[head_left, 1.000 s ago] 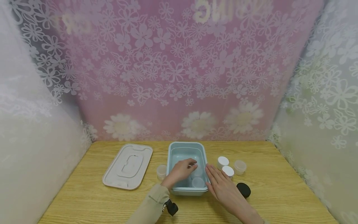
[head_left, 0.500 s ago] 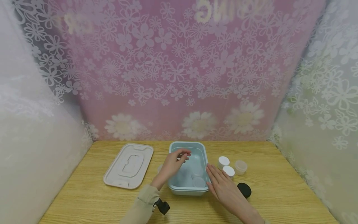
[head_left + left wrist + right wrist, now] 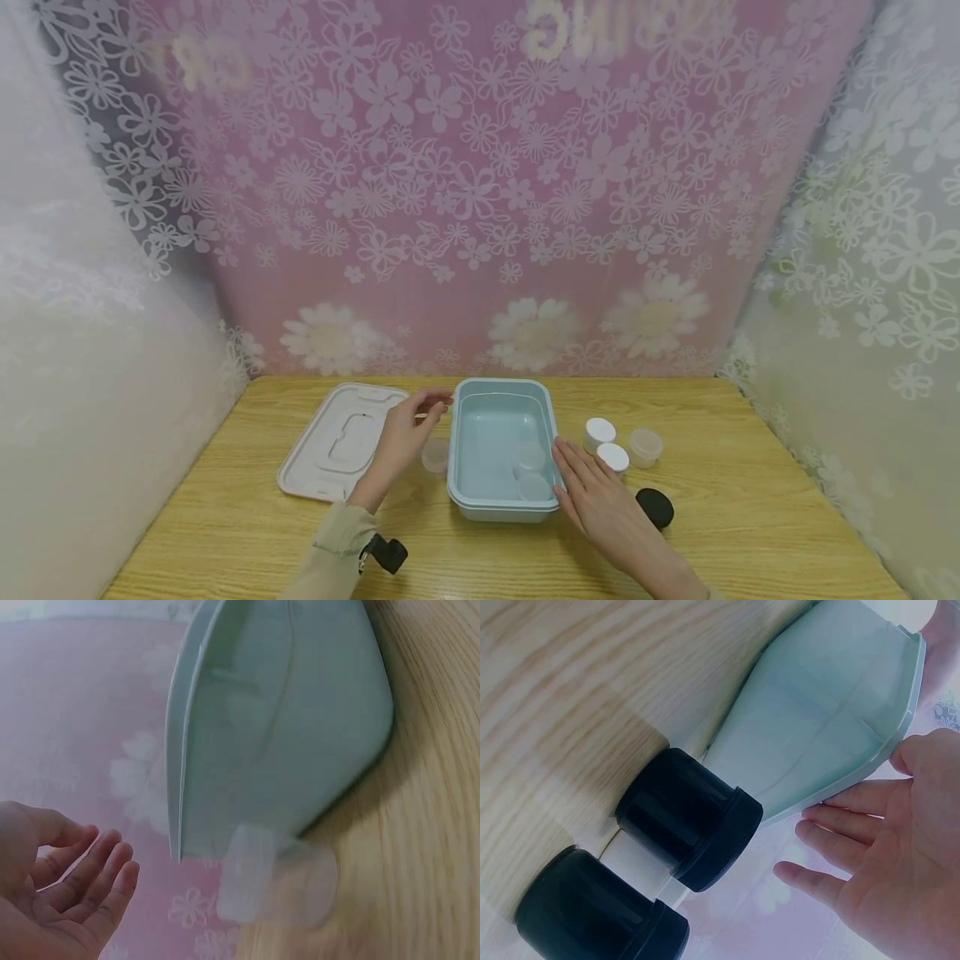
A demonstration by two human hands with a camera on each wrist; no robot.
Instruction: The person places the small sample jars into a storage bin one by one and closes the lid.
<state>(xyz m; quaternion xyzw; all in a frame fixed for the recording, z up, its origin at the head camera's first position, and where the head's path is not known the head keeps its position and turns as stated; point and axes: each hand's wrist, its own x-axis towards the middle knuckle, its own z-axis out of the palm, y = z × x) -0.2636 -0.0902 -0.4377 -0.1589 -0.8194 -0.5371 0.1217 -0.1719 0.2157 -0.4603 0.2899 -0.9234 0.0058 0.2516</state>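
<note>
A light blue plastic box stands open on the table, with two translucent round jars inside near its front right corner. My left hand hovers over the right part of the white lid, just left of the box. Its fingers are loosely bent with nothing between them, as the left wrist view of the hand shows. Another translucent jar stands against the box's left side, partly behind that hand. My right hand rests straight fingers on the box's right rim; its fingertips touch the rim.
Right of the box stand two white-lidded jars and a translucent jar. Two black jars are in the right wrist view; the head view shows one black lid. A floral curtain hangs behind the wooden table.
My left hand has lifted out of the box and moved left, past its rim and over the lid's edge. The right hand has stayed at the right rim.
</note>
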